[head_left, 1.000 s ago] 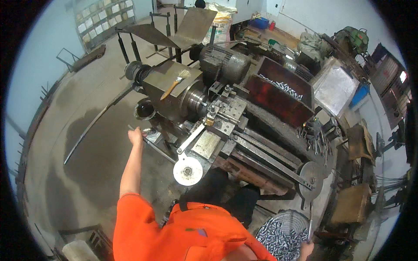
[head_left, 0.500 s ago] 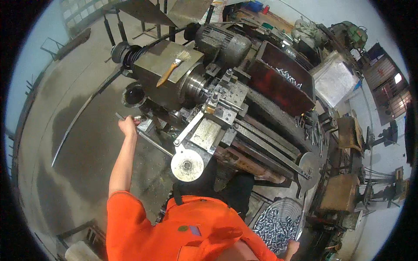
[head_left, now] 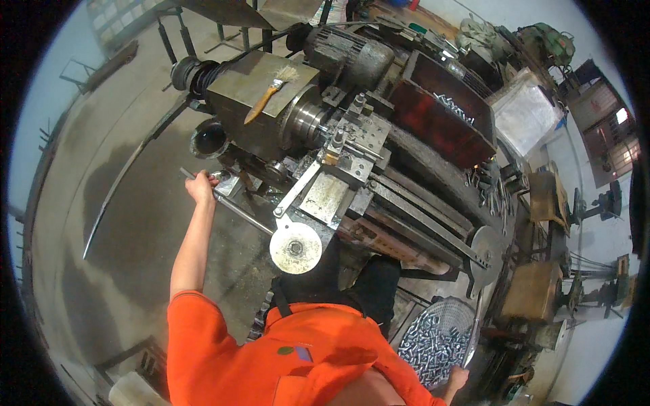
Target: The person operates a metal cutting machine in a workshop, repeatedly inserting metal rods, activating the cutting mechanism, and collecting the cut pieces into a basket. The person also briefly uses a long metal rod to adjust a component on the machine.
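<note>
My left hand (head_left: 201,187) is closed around the upper part of a metal lever (head_left: 244,216), which runs to a round pale disc (head_left: 296,248) on the front of a small lathe. At the lower right, my right hand (head_left: 458,377) is closed on the end of another long lever (head_left: 478,312), joined to a grey disc (head_left: 485,247) at the lathe's right end. Between them lie the tool slide (head_left: 355,152) and the shiny chuck (head_left: 308,122). A thin workpiece seems to stick out of the chuck, too small to make out well.
A wooden-handled brush (head_left: 264,101) rests on the headstock. Behind the slide stands a dark red bin (head_left: 440,122) with metal parts. A mesh basket (head_left: 460,308) full of small metal pieces is beside my right hand. Wrenches (head_left: 494,193) lie at right; a long bar (head_left: 128,172) curves at left.
The whole view has shifted a little, so the lathe sits slightly higher and further right. Both hands keep their grips on the levers, with no clear movement against the machine.
</note>
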Motion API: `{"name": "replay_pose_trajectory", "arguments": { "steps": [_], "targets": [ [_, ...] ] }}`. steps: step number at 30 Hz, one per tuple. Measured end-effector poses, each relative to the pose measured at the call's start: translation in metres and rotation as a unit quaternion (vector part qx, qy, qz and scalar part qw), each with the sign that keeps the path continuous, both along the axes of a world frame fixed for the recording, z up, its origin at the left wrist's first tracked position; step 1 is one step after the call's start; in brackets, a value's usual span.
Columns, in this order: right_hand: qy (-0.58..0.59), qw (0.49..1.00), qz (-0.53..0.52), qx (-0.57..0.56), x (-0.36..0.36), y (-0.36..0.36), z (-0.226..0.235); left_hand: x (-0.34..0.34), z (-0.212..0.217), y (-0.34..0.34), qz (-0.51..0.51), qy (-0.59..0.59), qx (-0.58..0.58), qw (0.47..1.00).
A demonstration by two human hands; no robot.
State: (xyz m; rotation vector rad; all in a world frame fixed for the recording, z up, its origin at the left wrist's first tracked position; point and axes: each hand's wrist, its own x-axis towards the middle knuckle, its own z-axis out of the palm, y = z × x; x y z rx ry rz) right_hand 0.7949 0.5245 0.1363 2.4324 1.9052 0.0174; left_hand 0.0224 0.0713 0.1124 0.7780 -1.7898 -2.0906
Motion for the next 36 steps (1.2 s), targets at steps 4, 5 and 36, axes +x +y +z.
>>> {"name": "replay_pose_trajectory", "arguments": {
  "steps": [4,5,36],
  "targets": [
    [-0.021,1.000,0.004,0.015,0.015,0.003,-0.014,0.003,0.005,0.005,-0.010,0.010,0.015,1.000],
    [-0.031,0.999,0.001,0.019,0.015,0.002,-0.016,0.004,0.007,0.006,-0.008,0.010,0.009,1.000],
    [-0.151,0.975,0.104,0.126,-0.073,0.283,0.004,0.010,0.072,-0.010,-0.270,0.081,-0.662,0.695]
  ]
}}
